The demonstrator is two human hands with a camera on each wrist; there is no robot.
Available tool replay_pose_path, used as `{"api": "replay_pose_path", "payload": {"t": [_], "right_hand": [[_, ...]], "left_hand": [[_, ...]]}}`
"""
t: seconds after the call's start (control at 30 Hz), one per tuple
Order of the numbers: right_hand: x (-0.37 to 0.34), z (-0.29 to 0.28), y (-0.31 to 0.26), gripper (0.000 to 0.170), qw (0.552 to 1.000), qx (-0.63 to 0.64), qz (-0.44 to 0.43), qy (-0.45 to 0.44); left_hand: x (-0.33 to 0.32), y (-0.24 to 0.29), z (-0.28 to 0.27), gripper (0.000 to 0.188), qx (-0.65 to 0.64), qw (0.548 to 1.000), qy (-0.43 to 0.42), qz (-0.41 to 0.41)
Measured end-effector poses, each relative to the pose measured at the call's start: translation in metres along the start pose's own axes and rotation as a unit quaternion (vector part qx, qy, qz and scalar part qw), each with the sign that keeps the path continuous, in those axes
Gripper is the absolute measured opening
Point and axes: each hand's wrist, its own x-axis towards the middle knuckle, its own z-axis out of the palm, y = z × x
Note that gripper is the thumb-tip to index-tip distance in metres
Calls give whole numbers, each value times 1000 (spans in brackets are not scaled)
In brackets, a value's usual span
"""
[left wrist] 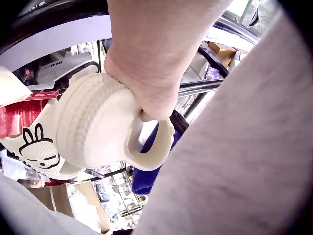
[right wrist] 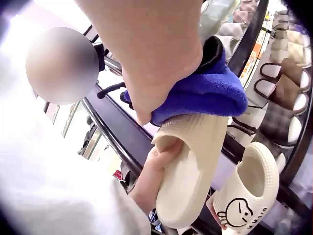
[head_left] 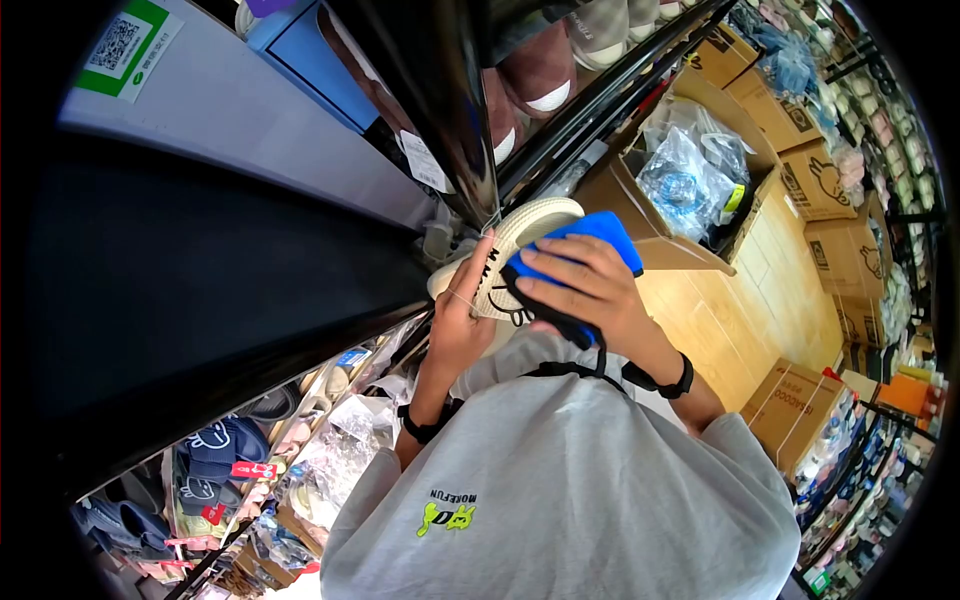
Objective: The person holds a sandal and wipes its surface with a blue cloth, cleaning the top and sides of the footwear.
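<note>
A cream slide slipper (right wrist: 183,191) is held by my left hand (head_left: 462,315), its thumb inside the foot opening in the right wrist view. My right hand (head_left: 590,290) grips a fuzzy blue cloth (head_left: 618,235) with black edging and a black cord, and presses it against the front of this slipper. The palm side of the right hand is hidden by the cloth. A second cream slipper (right wrist: 247,191) with a black rabbit face sits close beside the first; in the left wrist view its rabbit face (left wrist: 39,152) shows next to a red tag (left wrist: 24,117).
A black metal rack post (head_left: 440,100) stands right in front of the hands, with slippers on the shelf (head_left: 600,95) beyond. To the right is an open carton (head_left: 700,255) of plastic-wrapped goods on the wooden floor (head_left: 740,300). Bagged footwear (head_left: 345,445) lies at the lower left.
</note>
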Motion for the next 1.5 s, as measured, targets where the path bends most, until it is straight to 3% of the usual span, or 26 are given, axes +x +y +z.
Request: {"api": "replay_pose_path", "payload": {"t": [0.1, 0.27, 1.03, 1.5], "right_hand": [[-3, 0, 3, 54, 999, 12, 33, 12], [-4, 3, -7, 54, 1000, -5, 6, -5], [-5, 1, -12, 51, 1000, -5, 19, -6], [-7, -2, -8, 54, 999, -25, 26, -2]], "left_hand": [[-1, 1, -1, 79, -7, 999, -15, -30], [0, -2, 1, 84, 5, 1000, -10, 9], [-3, -7, 3, 92, -22, 999, -28, -3], [-3, -4, 5, 89, 4, 1000, -25, 15]]}}
